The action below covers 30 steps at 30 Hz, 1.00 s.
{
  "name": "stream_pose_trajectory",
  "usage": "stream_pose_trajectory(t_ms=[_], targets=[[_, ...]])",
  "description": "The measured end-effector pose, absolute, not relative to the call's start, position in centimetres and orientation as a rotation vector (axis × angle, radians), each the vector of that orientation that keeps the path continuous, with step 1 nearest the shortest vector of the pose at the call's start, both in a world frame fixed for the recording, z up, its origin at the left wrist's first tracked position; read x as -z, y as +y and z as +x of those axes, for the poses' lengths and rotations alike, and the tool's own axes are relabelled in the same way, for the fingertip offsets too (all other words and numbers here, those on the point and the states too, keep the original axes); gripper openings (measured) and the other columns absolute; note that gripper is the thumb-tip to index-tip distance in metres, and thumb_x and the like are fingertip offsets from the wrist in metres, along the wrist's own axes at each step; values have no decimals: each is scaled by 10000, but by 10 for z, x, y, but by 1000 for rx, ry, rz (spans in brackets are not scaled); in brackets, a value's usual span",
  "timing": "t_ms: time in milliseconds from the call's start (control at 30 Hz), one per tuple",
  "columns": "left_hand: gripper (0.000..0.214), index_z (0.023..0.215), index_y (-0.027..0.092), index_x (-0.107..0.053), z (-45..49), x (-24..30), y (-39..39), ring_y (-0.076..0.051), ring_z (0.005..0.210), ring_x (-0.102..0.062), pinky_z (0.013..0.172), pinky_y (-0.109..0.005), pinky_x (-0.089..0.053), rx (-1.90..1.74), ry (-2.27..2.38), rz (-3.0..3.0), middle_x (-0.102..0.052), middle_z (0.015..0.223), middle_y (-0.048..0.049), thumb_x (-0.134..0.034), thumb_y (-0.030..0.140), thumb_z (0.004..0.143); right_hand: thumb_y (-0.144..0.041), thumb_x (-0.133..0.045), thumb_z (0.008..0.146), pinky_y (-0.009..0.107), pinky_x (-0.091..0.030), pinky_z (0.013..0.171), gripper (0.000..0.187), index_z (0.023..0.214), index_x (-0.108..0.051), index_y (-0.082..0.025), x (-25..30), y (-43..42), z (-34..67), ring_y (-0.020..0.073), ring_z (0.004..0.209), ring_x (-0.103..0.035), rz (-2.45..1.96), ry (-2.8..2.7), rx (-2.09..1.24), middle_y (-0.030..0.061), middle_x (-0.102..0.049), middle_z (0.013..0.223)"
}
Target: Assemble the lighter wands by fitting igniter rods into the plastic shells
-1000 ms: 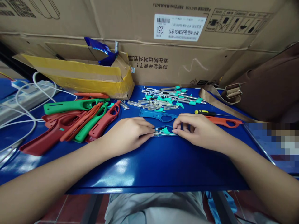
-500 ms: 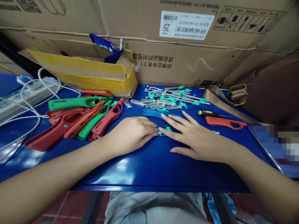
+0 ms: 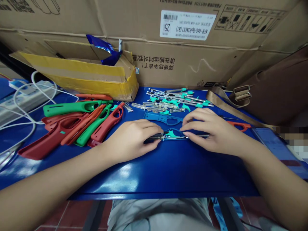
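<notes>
My left hand [image 3: 133, 136] and my right hand [image 3: 211, 130] meet over a blue lighter shell [image 3: 172, 134] lying flat on the blue table [image 3: 156, 170]. A teal trigger and a thin metal rod sit in that shell. Fingertips of both hands pinch and press on it, the left at its left end, the right on the rod side. A second blue shell half [image 3: 163, 118] lies just behind. Further back is a heap of clear tubes with teal triggers [image 3: 173, 101].
Green and red lighter shells [image 3: 79, 123] are piled at the left, beside a taped cardboard box [image 3: 79, 75] and a power strip with white cables [image 3: 21, 98]. An orange shell [image 3: 238, 125], a brown bag [image 3: 276, 93] and a phone [image 3: 276, 146] lie at the right. Big cartons stand behind.
My right hand, spread flat over the blue shell half a second ago, has curled its fingers and now pinches the part. The left hand stays at the shell's left end.
</notes>
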<state>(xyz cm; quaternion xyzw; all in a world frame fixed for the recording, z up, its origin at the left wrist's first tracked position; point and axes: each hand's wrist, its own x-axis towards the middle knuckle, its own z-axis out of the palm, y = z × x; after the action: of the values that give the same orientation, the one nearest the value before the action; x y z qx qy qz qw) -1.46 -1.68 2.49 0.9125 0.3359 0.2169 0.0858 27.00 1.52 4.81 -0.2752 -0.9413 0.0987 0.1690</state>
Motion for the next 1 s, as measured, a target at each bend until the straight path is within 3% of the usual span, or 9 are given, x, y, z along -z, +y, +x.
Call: stream_pose_trajectory(t_ms=[67, 167, 333, 567, 1000], targets=[[251, 1209, 199, -699, -14, -25, -17, -211, 1089, -691, 977, -359, -566, -639, 949, 2748, -740, 1211, -62, -573, 248, 998, -254, -585, 971, 400, -438, 877, 162, 927, -738, -225, -48, 16, 271, 220, 949, -638, -771, -2720, -294, 64, -711, 1004], [276, 1238, 222, -704, -13, -23, -17, -236, 1164, -647, 1007, -400, -553, -577, 885, 2816, -701, 1288, -72, -548, 249, 1012, -241, -568, 977, 378, -403, 821, 176, 895, -720, -212, -45, 17, 269, 206, 906, -626, -775, -2807, -326, 52, -709, 950], [324, 1299, 240, -688, -12, -14, -16, -265, 1190, -642, 991, -443, -570, -473, 872, 2857, -676, 1340, -83, -510, 247, 1029, -211, -579, 969, 366, -404, 831, 153, 884, -707, -208, -40, 18, 266, 207, 904, -638, -804, -2836, -358, 41, -715, 931], [340, 1312, 257, -682, -12, -10, -14, -245, 1178, -665, 985, -415, -582, -495, 866, 2859, -677, 1347, -85, -498, 211, 1030, -166, -575, 934, 294, -447, 713, 136, 863, -684, -206, -39, 18, 263, 177, 791, -631, -880, -2769, -469, 37, -681, 876], [352, 1326, 241, -671, -11, -11, -15, -255, 1168, -659, 976, -427, -582, -469, 871, 2855, -678, 1349, -85, -482, 190, 1033, -164, -587, 929, 275, -421, 680, 107, 870, -671, -194, -35, 14, 260, 149, 765, -583, -1037, -2655, -637, 21, -653, 881]])
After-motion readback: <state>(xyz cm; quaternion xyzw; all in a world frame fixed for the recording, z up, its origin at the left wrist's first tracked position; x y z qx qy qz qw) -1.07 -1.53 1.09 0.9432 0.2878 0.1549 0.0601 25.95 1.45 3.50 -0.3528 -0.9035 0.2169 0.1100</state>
